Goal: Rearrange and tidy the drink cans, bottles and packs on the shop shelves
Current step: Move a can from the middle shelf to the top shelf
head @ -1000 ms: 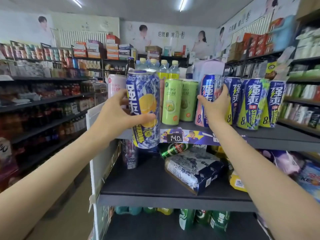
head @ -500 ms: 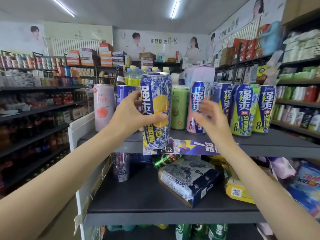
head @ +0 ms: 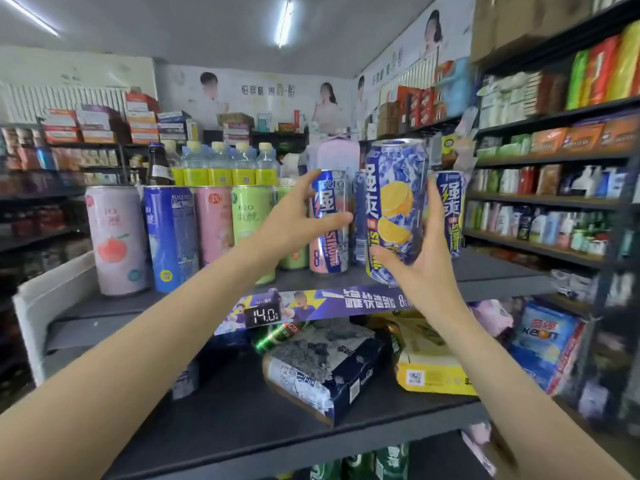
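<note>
- The right hand [head: 427, 268] has its fingers [head: 434, 206] curled up the right side of the lemon can [head: 394, 209], with the palm under its lower edge; it holds the can tilted, above the front edge of the upper shelf [head: 498, 271].
- The left hand [head: 294, 220] is spread wide, with its fingers [head: 308, 185] straight, holding nothing; its thumb reaches across the front of the blue-and-pink can [head: 329, 233] standing on the upper shelf.
- On the lower shelf [head: 242, 410], nearest the camera, a dark blue multipack [head: 322, 372] lies askew; a yellow carton [head: 429, 368] sits to its right and a green can [head: 280, 336] lies on its side behind it.
- A purple price strip [head: 329, 303] runs along the upper shelf's edge, showing 14.0.
- Left of the hands stand a pink peach can [head: 116, 240], a blue can [head: 171, 237], a pink can [head: 214, 223] and a light green can [head: 251, 220] in a row.
- Another blue can [head: 450, 213] stands just behind the right hand, partly covered by it.
- Behind the row, yellow-capped bottles [head: 221, 164] and a dark glass bottle [head: 158, 166] stand together.
- Green cans below the lower shelf are cut off by the frame, and the goods on the far right shelves are blurred.
</note>
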### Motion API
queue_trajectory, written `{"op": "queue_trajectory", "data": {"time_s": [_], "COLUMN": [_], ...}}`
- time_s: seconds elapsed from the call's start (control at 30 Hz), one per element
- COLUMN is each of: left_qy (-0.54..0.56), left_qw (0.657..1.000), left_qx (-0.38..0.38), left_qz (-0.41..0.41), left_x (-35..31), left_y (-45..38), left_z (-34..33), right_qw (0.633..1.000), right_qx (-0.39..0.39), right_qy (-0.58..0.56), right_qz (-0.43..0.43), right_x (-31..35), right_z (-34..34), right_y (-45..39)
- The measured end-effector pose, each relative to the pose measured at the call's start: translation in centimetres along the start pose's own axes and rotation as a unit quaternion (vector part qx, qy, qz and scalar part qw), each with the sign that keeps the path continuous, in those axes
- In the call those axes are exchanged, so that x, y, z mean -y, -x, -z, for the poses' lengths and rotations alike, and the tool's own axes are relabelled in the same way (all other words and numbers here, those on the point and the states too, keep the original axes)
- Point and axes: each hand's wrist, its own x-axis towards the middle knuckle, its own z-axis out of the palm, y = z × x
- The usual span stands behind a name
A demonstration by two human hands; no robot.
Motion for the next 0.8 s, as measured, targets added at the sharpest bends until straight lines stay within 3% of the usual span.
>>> {"op": "queue_trajectory", "data": {"time_s": [0.17, 0.37, 0.63, 0.8], "left_qy": [-0.158, -0.360, -0.414, -0.341], "left_qw": [0.986, 0.930, 0.904, 0.937], "left_qx": [0.016, -0.044, -0.085, -0.054], "left_qz": [0.039, 0.058, 0.056, 0.042], "left_x": [4.4, 6.0, 6.7, 6.7], "left_y": [-1.7, -3.4, -3.7, -2.9], "left_z": [-2.4, -4.9, -6.5, -4.9], "right_qw": [0.990, 0.979, 0.967, 0.963], "right_qx": [-0.076, -0.062, -0.049, -0.081], "right_qy": [0.093, 0.081, 0.081, 0.148], "right_qz": [-0.069, -0.176, -0.238, -0.210], "right_x": [-4.3, -7.7, -9.2, -8.8], "right_z": [5.6, 6.0, 5.6, 5.1], "right_y": [-2.4, -4.2, -5.8, -4.6]}}
